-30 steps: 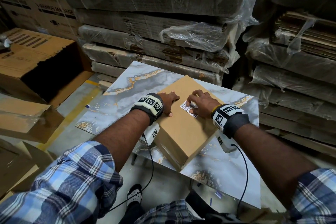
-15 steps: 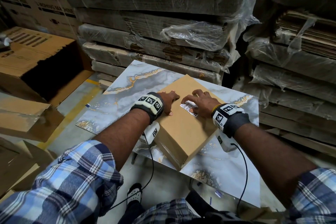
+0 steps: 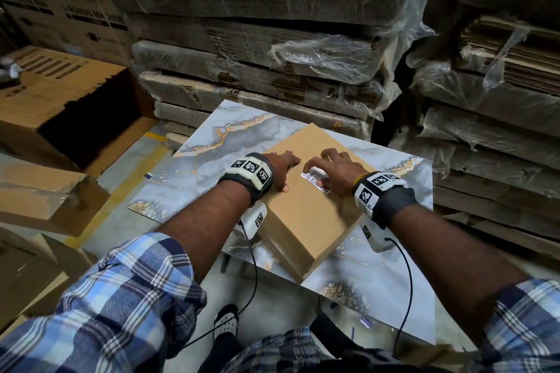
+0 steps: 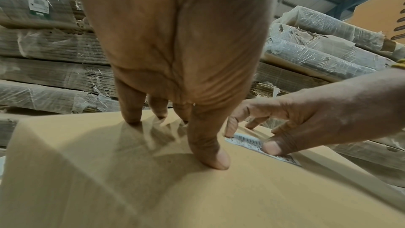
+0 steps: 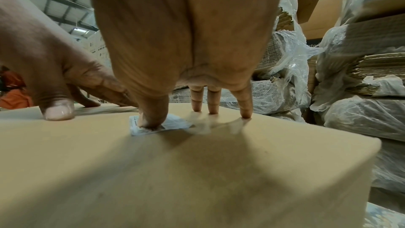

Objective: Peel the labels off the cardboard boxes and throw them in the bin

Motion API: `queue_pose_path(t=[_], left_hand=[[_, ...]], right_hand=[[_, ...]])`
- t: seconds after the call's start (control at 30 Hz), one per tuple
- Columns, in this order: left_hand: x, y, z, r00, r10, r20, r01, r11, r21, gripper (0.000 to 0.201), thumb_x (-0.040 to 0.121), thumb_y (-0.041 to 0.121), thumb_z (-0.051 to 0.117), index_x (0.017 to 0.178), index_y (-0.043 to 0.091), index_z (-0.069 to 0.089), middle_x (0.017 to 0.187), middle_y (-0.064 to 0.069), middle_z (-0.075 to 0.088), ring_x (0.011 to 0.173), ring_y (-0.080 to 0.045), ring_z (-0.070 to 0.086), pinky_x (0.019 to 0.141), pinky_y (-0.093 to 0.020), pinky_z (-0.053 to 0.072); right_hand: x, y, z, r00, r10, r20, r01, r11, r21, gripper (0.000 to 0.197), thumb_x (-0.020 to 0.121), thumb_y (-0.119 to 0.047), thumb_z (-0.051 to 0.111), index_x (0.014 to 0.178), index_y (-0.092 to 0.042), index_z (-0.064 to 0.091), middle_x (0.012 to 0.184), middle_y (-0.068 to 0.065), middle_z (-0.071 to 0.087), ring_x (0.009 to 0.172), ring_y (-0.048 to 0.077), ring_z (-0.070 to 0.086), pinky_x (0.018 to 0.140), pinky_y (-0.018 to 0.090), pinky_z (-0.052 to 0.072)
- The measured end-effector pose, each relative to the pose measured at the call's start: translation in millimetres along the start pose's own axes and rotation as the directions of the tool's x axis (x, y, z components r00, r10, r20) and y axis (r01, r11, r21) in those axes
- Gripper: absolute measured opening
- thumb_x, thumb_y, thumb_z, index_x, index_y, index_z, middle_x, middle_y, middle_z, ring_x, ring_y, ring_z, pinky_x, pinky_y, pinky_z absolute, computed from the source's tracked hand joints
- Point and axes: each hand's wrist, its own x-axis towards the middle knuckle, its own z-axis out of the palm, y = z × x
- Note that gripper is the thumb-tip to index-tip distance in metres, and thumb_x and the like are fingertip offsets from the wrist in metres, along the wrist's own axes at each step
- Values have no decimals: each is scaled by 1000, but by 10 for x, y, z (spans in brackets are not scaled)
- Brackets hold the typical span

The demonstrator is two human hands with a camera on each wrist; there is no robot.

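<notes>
Pressing box [image 3: 306,215], right hand [image 3: 336,171] fingers label [image 3: 315,179]

The head camera looks forward and down on the cardboard box [image 3: 306,206] from above. Each wrist camera sits low and close, looking along its palm across the box top; all three share the label [image 4: 258,143].

Wrapped cardboard stacks [image 3: 257,76] wall the tabletop's [image 3: 212,154] far edge — and right edge; its left corner lies bare.

Dim overhead light; soft shadows; warped edges
</notes>
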Motion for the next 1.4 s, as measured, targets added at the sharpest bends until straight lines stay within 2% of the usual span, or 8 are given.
queue_pose_path(t=[0.33, 0.47, 0.67, 0.8, 0.97, 1.13, 1.27, 1.4], left_hand=[[-37, 32, -27, 1000, -3, 26, 4, 1000, -4, 91, 88, 23, 74, 158, 24, 16, 167, -1, 2, 149, -34, 18, 115, -41, 26], [-37, 34, -31, 1000, -6, 21, 5, 1000, 7, 90, 87, 24, 74, 158, 24, 17, 167, -1, 3, 149, -34, 21, 114, -42, 28], [-35, 28, -25, 999, -11, 33, 10, 1000, 2, 93, 87, 24, 75, 158, 25, 15, 167, 0, 0, 149, -36, 18, 115, -43, 26], [-39, 29, -24, 1000, -11, 27, 11, 1000, 2, 91, 87, 24, 75, 158, 26, 17, 167, 0, 1, 149, -36, 18, 115, -43, 27], [-39, 27, -22, 1000, -9, 26, 9, 1000, 2, 92, 87, 24, 75, 158, 26, 16, 167, 0, 1, 150, -36, 17, 115, -43, 26], [-34, 29, -31, 1000, -4, 28, 4, 1000, 4, 93, 86, 24, 75, 158, 25, 16, 167, -1, 1, 148, -36, 22, 114, -43, 28], [-30, 11, -22, 1000, 1, 31, 0, 1000, -9, 93, 86, 24, 75, 158, 25, 16, 167, 0, -1, 150, -36, 15, 116, -43, 25], [-29, 9, -16, 1000, -2, 29, 3, 1000, -22, 92, 86, 23, 75, 158, 26, 17, 167, 1, -1, 151, -36, 12, 117, -43, 23]], right_hand=[[-3, -13, -22, 1000, -14, 10, 14, 1000, -14, 43, 99, -29, 57, 134, -51, 43, 152, 8, 25, 131, 36, 32, 99, 55, 42], [-3, -17, -18, 1000, -8, 23, 9, 1000, -29, 53, 100, -29, 56, 143, -53, 35, 154, 8, 22, 135, 35, 30, 102, 56, 41], [4, 6, -15, 1000, 5, 6, -5, 1000, 17, 45, 98, -27, 60, 137, -42, 43, 155, 5, 24, 135, 32, 30, 103, 56, 40], [16, 8, -7, 1000, 10, 5, -10, 1000, 13, 50, 98, -29, 60, 141, -44, 39, 155, 4, 23, 136, 32, 31, 104, 55, 40], [22, 30, -7, 1000, 15, -2, -15, 999, 40, 39, 97, -30, 62, 131, -38, 47, 154, 1, 26, 134, 30, 32, 103, 53, 40], [23, 38, 8, 1000, 18, -4, -18, 999, 31, 47, 97, -30, 62, 138, -41, 43, 156, 1, 24, 136, 30, 31, 104, 54, 40], [23, 51, 2, 1000, 10, -13, -10, 998, 55, 33, 95, -32, 63, 126, -34, 51, 153, 2, 28, 133, 31, 33, 103, 53, 41], [25, 56, 20, 1000, 8, -5, -8, 1000, 25, 49, 97, -33, 61, 141, -43, 42, 155, 2, 25, 135, 32, 32, 104, 54, 41]])
